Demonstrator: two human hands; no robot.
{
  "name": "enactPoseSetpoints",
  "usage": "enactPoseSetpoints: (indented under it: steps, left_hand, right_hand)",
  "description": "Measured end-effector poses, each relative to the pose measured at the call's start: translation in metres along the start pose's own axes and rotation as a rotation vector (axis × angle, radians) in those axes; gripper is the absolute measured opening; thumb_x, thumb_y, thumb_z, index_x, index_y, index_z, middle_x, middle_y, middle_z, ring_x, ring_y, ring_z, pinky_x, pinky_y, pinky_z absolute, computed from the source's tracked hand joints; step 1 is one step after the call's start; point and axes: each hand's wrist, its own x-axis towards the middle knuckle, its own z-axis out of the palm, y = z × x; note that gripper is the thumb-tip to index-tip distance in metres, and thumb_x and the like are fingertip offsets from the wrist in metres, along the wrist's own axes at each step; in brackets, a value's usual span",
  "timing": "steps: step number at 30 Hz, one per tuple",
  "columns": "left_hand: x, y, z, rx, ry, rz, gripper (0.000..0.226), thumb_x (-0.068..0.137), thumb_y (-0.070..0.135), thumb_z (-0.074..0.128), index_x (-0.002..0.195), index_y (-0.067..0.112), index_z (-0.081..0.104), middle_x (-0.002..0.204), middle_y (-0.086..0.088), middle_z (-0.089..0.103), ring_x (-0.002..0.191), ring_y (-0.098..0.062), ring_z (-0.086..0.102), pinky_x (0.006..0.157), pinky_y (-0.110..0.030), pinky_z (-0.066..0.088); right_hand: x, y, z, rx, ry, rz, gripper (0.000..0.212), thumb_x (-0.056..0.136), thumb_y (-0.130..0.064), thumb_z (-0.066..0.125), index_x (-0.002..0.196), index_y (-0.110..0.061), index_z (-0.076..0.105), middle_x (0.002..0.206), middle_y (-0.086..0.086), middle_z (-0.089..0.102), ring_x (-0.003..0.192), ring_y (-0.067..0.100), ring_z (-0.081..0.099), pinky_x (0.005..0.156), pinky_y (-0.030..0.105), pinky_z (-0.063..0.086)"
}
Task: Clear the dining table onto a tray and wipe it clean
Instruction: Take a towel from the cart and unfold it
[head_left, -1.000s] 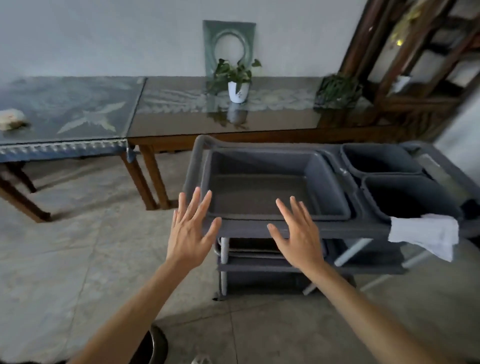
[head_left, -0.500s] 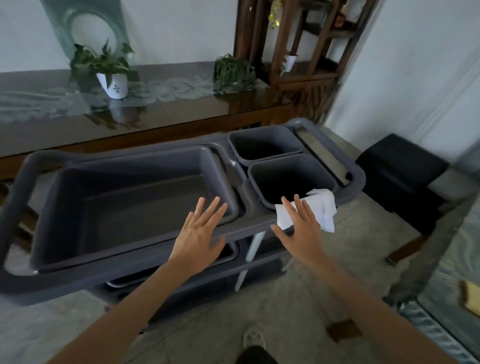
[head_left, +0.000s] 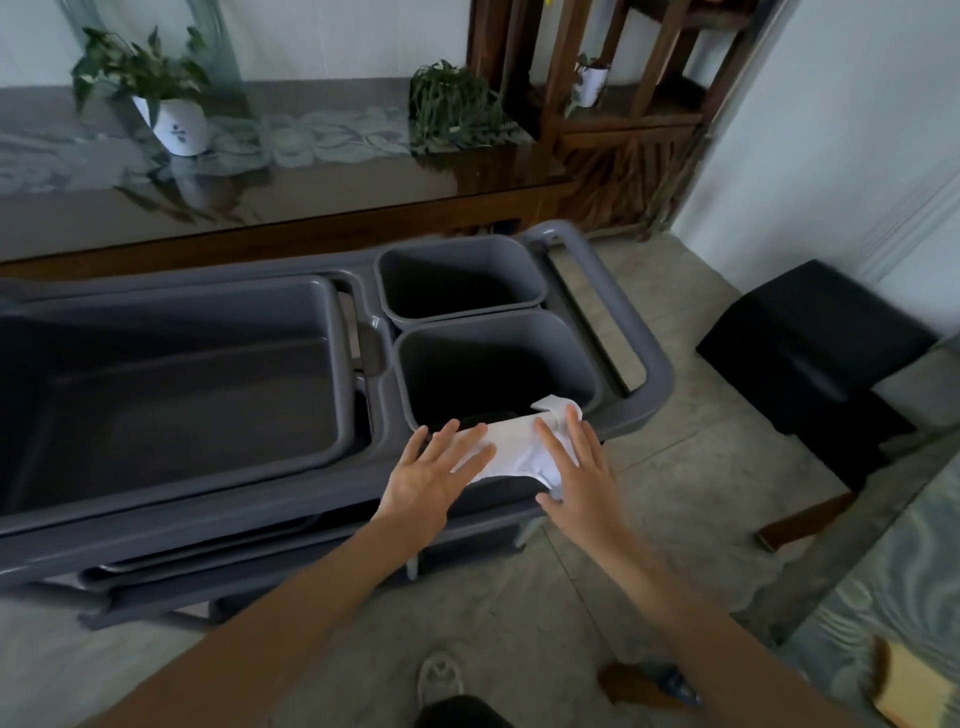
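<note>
A white cloth (head_left: 517, 449) hangs over the near rim of a grey service cart (head_left: 657, 387), beside the nearer of two small grey bins (head_left: 493, 366). My left hand (head_left: 434, 475) lies flat with straight fingers on the cloth's left end. My right hand (head_left: 582, 470) rests with spread fingers on its right end. A large grey tray tub (head_left: 171, 389) fills the cart's left part. The corner of the patterned dining table (head_left: 904, 597) shows at the lower right, with a yellowish object (head_left: 911, 680) on it.
A glass-topped wooden sideboard (head_left: 311, 192) stands behind the cart with a potted plant in a white pot (head_left: 171, 111) and a second plant (head_left: 454, 104). A wooden shelf (head_left: 618, 78) fills the far corner. A black stool (head_left: 821, 332) stands to the right.
My view swung right and closer to the cart. Both hands moved right along the cart's rim and came down onto the white cloth.
</note>
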Motion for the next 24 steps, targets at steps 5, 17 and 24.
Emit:
enactPoseSetpoints:
  steps: [5, 17, 24]
  left_hand:
    - [0.007, -0.005, 0.011, 0.015, 0.121, 0.041, 0.111, 0.068, -0.005, 0.073, 0.157, 0.029, 0.016, 0.166, 0.003, 0.009, 0.149, -0.031, 0.031, 0.122, -0.05, 0.022]
    - [0.009, -0.012, -0.043, -0.412, 0.342, 0.027, 0.057, 0.08, -0.011, 0.062, 0.129, 0.016, 0.068, 0.135, -0.004, 0.065, 0.107, -0.03, 0.068, 0.082, -0.045, 0.06]
    - [-0.034, -0.035, -0.095, -0.698, 0.61, -0.153, 0.039, 0.082, -0.002, 0.067, 0.116, 0.015, 0.073, 0.106, 0.009, 0.07, 0.09, -0.001, 0.065, 0.079, -0.016, 0.05]
  right_hand:
    - [0.01, -0.008, 0.012, 0.076, 0.115, 0.038, 0.115, 0.074, -0.01, 0.089, 0.16, -0.042, 0.021, 0.171, 0.008, 0.004, 0.146, 0.037, 0.029, 0.092, 0.04, 0.059]
    - [0.027, -0.003, -0.016, 0.321, 0.196, -0.206, 0.069, 0.08, -0.001, 0.079, 0.141, -0.025, 0.056, 0.144, 0.002, 0.048, 0.129, 0.024, 0.052, 0.097, 0.04, 0.058]
    - [0.042, -0.036, -0.076, 0.644, 0.219, -0.373, 0.045, 0.084, -0.019, 0.065, 0.129, -0.016, 0.063, 0.124, -0.008, 0.065, 0.119, 0.002, 0.06, 0.098, 0.016, 0.048]
